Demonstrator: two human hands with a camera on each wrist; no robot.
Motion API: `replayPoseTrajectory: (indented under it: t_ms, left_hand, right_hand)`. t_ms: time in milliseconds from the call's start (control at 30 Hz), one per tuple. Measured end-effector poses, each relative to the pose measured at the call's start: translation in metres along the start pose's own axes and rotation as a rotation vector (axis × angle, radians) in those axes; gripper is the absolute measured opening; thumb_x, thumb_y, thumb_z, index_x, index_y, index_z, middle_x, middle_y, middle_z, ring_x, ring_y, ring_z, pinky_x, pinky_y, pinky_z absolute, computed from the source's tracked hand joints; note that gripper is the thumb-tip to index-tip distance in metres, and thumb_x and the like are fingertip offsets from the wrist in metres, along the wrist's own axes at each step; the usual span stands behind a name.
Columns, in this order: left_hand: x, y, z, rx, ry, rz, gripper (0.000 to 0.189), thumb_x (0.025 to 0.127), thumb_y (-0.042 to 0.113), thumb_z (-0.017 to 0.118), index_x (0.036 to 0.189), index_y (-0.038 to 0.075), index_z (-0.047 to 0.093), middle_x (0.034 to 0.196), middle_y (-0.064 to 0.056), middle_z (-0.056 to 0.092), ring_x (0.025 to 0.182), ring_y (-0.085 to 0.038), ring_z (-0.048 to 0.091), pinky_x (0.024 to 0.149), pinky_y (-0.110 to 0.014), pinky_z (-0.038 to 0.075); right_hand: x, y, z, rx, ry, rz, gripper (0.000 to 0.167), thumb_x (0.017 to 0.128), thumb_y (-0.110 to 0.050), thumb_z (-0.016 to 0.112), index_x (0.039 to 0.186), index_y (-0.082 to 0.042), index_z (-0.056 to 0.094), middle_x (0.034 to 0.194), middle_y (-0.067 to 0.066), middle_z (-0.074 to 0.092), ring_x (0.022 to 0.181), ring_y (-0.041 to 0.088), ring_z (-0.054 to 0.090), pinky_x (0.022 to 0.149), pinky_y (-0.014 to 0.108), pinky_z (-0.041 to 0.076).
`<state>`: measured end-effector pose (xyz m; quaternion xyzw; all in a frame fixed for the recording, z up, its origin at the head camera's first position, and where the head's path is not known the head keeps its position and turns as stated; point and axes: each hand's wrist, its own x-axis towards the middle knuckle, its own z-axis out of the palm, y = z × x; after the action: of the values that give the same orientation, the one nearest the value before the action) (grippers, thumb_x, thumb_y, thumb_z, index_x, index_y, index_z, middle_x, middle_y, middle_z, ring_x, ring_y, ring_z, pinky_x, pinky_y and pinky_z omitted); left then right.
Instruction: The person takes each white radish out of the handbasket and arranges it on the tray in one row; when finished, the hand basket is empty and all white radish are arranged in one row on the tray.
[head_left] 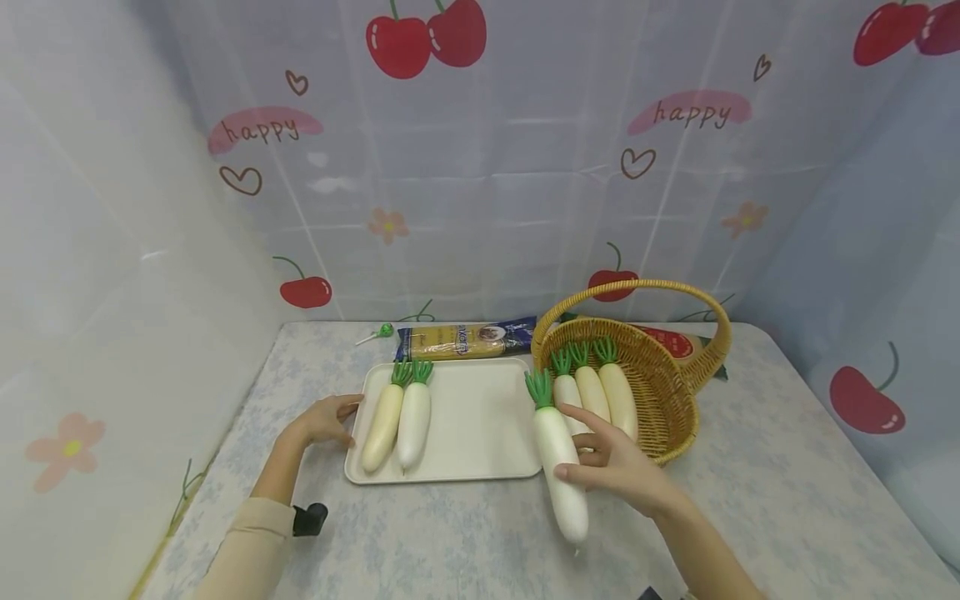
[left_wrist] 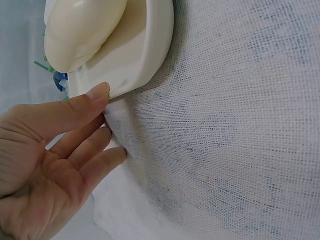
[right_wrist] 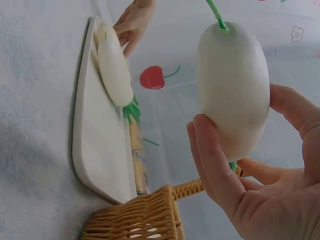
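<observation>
My right hand [head_left: 618, 462] holds a white radish [head_left: 558, 475] with green leaves, thumb on one side and fingers on the other. It is tilted, root end toward me, over the tray's right edge beside the basket. In the right wrist view the radish [right_wrist: 234, 90] is lifted above the table. My left hand [head_left: 326, 421] is at the left edge of a white tray [head_left: 480, 425]. In the left wrist view its thumb [left_wrist: 100, 92] touches the tray rim, with the other fingers lower beside it. A cream radish [head_left: 382, 429] and a white radish [head_left: 414, 425] lie side by side on the tray's left part.
A wicker basket [head_left: 667, 417] with a tall handle lies tipped toward me at right, several radishes [head_left: 618, 400] inside. Behind the tray lie a yellow-and-blue packet [head_left: 465, 339] and a green lollipop [head_left: 386, 330]. A red-and-green packet [head_left: 678, 343] is partly hidden behind the basket.
</observation>
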<state>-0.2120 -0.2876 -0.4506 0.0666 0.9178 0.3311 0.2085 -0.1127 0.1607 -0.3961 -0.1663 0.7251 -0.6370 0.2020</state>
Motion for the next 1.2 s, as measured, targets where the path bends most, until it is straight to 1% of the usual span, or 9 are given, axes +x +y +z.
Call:
replayPoseTrajectory:
  t_ms: [200, 433, 600, 767, 833, 933, 1033, 1200]
  left_hand:
    - [0.000, 0.000, 0.000, -0.010, -0.002, -0.005, 0.088, 0.067, -0.003, 0.079, 0.141, -0.010, 0.032, 0.141, -0.031, 0.036, 0.130, -0.045, 0.036, 0.106, -0.056, 0.032]
    - [0.000, 0.001, 0.000, 0.002, -0.001, -0.007, 0.089, 0.066, -0.003, 0.079, 0.141, -0.010, 0.032, 0.140, -0.031, 0.037, 0.129, -0.044, 0.037, 0.106, -0.055, 0.032]
    - [0.001, 0.000, 0.000, 0.001, 0.000, 0.000, 0.088, 0.066, -0.004, 0.078, 0.141, -0.010, 0.032, 0.140, -0.031, 0.037, 0.129, -0.044, 0.037, 0.106, -0.055, 0.032]
    - [0.001, -0.001, 0.001, -0.008, -0.004, 0.002, 0.088, 0.066, -0.005, 0.078, 0.141, -0.010, 0.032, 0.141, -0.031, 0.036, 0.130, -0.044, 0.037, 0.106, -0.054, 0.033]
    - [0.002, -0.001, 0.000, -0.008, -0.002, 0.001, 0.088, 0.066, -0.005, 0.078, 0.141, -0.010, 0.032, 0.141, -0.031, 0.036, 0.130, -0.044, 0.037, 0.106, -0.055, 0.032]
    - [0.002, -0.001, 0.000, -0.003, -0.002, -0.001, 0.088, 0.066, -0.004, 0.078, 0.141, -0.010, 0.032, 0.141, -0.031, 0.036, 0.130, -0.044, 0.037, 0.106, -0.055, 0.032]
    - [0.001, 0.000, 0.000, -0.009, -0.003, -0.006, 0.089, 0.066, -0.004, 0.078, 0.142, -0.009, 0.032, 0.141, -0.030, 0.036, 0.130, -0.044, 0.036, 0.106, -0.055, 0.032]
    - [0.001, 0.000, 0.001, -0.024, -0.003, -0.011, 0.089, 0.066, -0.005, 0.078, 0.142, -0.009, 0.032, 0.141, -0.030, 0.036, 0.130, -0.043, 0.036, 0.106, -0.055, 0.032]
  right_hand:
    - [0.008, 0.000, 0.010, 0.008, -0.023, -0.005, 0.083, 0.083, -0.014, 0.071, 0.150, -0.005, 0.021, 0.124, 0.035, 0.049, 0.098, 0.034, 0.064, 0.070, 0.043, 0.057]
    - [0.018, 0.001, 0.016, 0.019, -0.046, -0.015, 0.083, 0.084, -0.013, 0.070, 0.149, -0.003, 0.019, 0.119, 0.030, 0.055, 0.096, 0.033, 0.065, 0.071, 0.041, 0.056]
    - [0.025, 0.002, 0.020, 0.009, -0.028, -0.007, 0.083, 0.083, -0.015, 0.071, 0.149, -0.006, 0.021, 0.120, 0.030, 0.054, 0.098, 0.034, 0.065, 0.073, 0.041, 0.056]
    - [0.033, 0.004, 0.023, -0.027, 0.003, -0.006, 0.082, 0.082, -0.017, 0.073, 0.149, -0.008, 0.025, 0.128, 0.034, 0.047, 0.103, 0.037, 0.062, 0.074, 0.041, 0.056]
    - [0.038, 0.004, 0.024, -0.044, 0.011, -0.006, 0.082, 0.082, -0.018, 0.073, 0.149, -0.009, 0.026, 0.128, 0.033, 0.047, 0.103, 0.036, 0.062, 0.075, 0.040, 0.056]
    - [0.044, 0.004, 0.026, -0.057, 0.015, 0.000, 0.082, 0.082, -0.020, 0.073, 0.148, -0.010, 0.026, 0.122, 0.030, 0.052, 0.099, 0.033, 0.064, 0.074, 0.039, 0.056]
    - [0.051, 0.005, 0.029, -0.054, 0.017, 0.004, 0.082, 0.081, -0.020, 0.073, 0.148, -0.010, 0.026, 0.119, 0.028, 0.054, 0.095, 0.031, 0.065, 0.069, 0.038, 0.056]
    - [0.060, 0.007, 0.032, -0.039, 0.017, 0.010, 0.081, 0.081, -0.019, 0.072, 0.148, -0.009, 0.027, 0.118, 0.028, 0.054, 0.094, 0.030, 0.065, 0.066, 0.038, 0.056]
